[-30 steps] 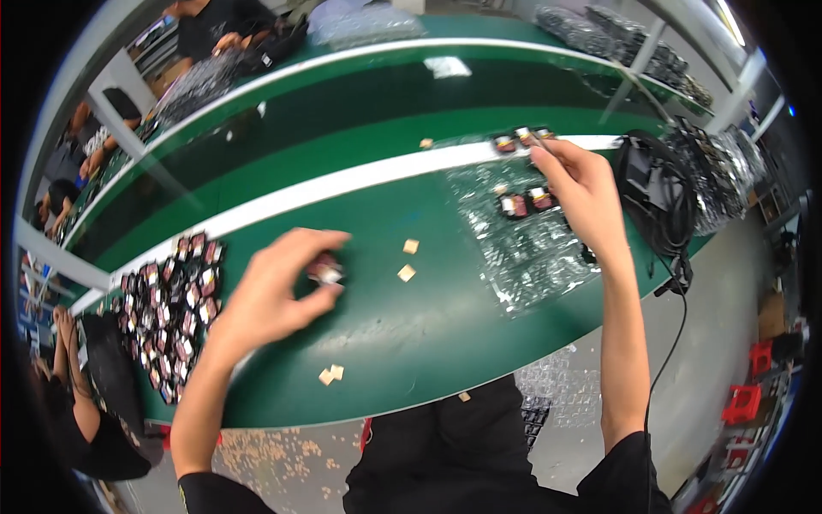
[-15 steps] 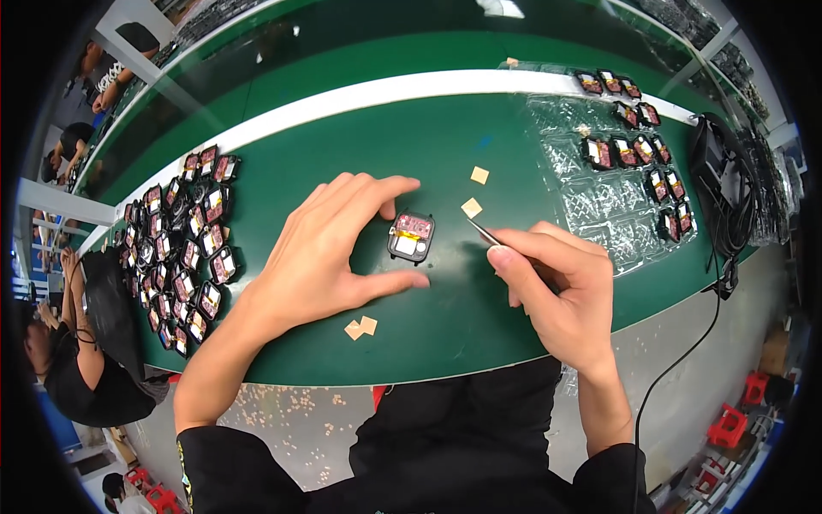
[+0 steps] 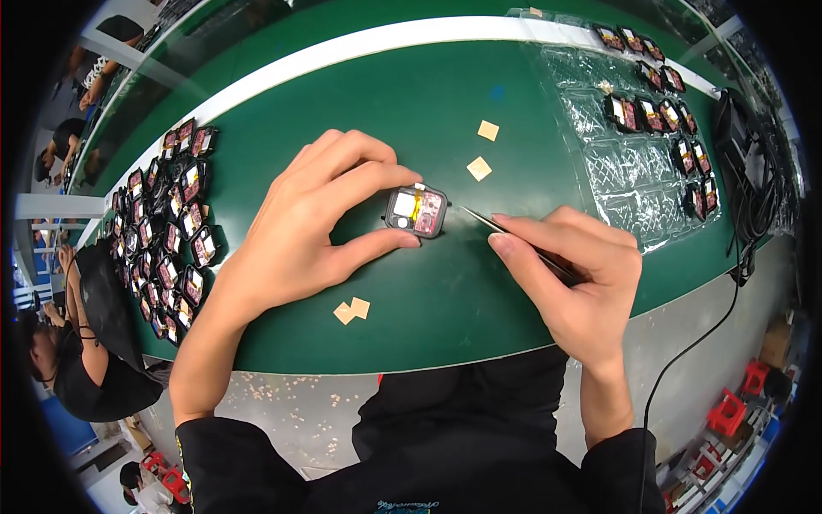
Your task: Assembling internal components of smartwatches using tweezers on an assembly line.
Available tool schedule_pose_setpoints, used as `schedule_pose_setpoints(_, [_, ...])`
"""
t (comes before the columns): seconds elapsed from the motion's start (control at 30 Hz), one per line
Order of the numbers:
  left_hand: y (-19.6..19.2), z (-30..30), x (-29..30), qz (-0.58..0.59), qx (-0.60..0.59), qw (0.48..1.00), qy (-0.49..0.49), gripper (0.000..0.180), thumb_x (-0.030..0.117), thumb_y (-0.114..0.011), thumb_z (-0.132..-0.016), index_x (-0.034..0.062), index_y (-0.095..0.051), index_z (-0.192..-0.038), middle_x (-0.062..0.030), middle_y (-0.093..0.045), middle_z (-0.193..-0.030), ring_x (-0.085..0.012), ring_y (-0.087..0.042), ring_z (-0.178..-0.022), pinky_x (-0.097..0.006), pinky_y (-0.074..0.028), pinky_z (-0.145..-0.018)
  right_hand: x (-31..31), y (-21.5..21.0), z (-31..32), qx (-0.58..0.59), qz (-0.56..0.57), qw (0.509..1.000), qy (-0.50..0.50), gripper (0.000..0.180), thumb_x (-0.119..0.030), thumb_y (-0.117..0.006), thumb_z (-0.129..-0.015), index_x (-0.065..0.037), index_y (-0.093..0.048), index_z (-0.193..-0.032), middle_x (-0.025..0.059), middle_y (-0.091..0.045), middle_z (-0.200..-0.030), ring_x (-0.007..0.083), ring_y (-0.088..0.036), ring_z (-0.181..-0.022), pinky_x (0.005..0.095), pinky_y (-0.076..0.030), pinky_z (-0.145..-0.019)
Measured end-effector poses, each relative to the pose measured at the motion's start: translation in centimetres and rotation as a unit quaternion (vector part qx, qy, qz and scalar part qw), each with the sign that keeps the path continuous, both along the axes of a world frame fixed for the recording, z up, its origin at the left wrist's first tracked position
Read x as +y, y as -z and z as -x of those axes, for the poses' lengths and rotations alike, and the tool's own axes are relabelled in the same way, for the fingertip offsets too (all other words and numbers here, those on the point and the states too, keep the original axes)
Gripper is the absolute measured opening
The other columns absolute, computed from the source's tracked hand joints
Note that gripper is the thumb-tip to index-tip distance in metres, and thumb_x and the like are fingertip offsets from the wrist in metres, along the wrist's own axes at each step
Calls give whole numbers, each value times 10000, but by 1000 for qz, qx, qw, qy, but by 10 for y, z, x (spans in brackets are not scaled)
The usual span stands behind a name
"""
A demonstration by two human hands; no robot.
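Observation:
A black square watch casing with a pink circuit board, yellow tape and a white block lies near the middle of the green table. My left hand grips its left end between thumb and index finger. In my right hand is a pair of metal tweezers, held pen-like. The tweezer tips point at the casing's right side, a little apart from it. Two tan square paper pieces lie beyond the tweezers, and two overlapping tan squares lie nearer me, below my left wrist.
Many similar watch casings are heaped on the left. On the right, clear plastic trays carry several more casings. Black cables hang at the table's right end. People sit at the far left. Red stools stand on the floor.
The casing has turned about a quarter turn, and my left fingers have closed on it. My right hand has shifted with the tweezers toward its side. The whole view has tilted slightly.

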State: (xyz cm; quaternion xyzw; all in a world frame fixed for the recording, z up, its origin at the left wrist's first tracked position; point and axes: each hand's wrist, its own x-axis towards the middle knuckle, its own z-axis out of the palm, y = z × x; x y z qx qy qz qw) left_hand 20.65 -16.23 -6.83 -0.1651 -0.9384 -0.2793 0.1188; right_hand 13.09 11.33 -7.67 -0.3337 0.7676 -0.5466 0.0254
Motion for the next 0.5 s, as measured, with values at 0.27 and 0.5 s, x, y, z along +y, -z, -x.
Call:
schedule_pose_setpoints(0.27, [1, -3, 8, -68, -77, 994, 36, 587, 237, -993, -724, 36, -803, -1242, -54, -737, -977, -194, -617, -807, -326, -418, -778, 3, 7, 1, -11, -3, 999, -31, 166, 55, -827, -817, -4, -858, -969, 16, -622, -661, 62, -475, -478, 271, -315, -459])
schedule_pose_setpoints(0.5, [1, -1, 8, -61, -72, 995, 41, 591, 324, -991, -713, 23, -818, -1192, -58, -738, -946, -199, -631, -799, -342, -390, -774, -5, 4, 0, 25, -44, 998, -41, 172, 74, -809, -834, 9, -864, -984, 34, -656, -678, 70, -518, -513, 258, -332, -484])
